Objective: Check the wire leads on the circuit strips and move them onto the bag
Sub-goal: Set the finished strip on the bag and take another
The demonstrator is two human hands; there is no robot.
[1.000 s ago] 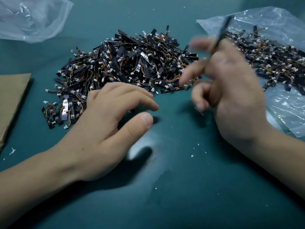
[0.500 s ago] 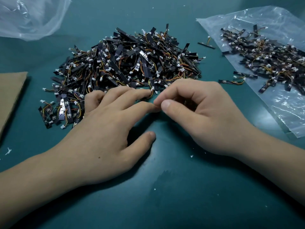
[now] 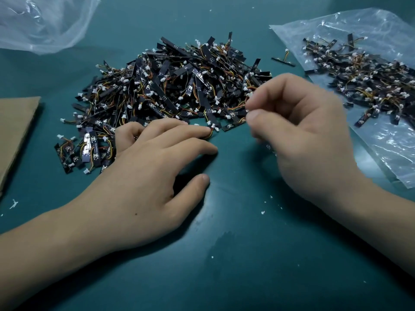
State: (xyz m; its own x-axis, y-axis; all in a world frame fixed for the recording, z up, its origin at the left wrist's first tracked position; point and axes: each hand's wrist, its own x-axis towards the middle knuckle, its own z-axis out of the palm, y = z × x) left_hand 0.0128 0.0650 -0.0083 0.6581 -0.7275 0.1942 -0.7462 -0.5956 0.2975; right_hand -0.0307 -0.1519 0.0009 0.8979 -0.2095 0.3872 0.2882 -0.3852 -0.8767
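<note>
Pile of circuit strips [image 3: 175,86] at centre, far from the person, black boards tangled with orange and yellow leads and white plugs. Left hand [image 3: 146,176] lies flat on the table [image 3: 247,254] where it was half a second ago, fingers [image 3: 193,129] straight and spread, tips touching the near edge of the pile at one strip [image 3: 210,115]; it grips nothing.

Right hand [image 3: 310,135] has left the left fingertips: it is now raised, further right, and motion-blurred. Its fingers are curled, thumb [image 3: 258,115] close under the forefinger near a white plug; cannot tell whether it pinches a lead or holds nothing.

Bag [image 3: 370,30] at far right, flat, carrying the sorted strips [image 3: 370,86]. Lone strip [image 3: 283,61] lies on the table between pile and bag, unchanged. The two loose strips seen earlier at the bag's near-left edge are now hidden behind the right hand.

Second bag [image 3: 45,23] far left, crumpled. Cardboard [image 3: 15,131] at the left edge
</note>
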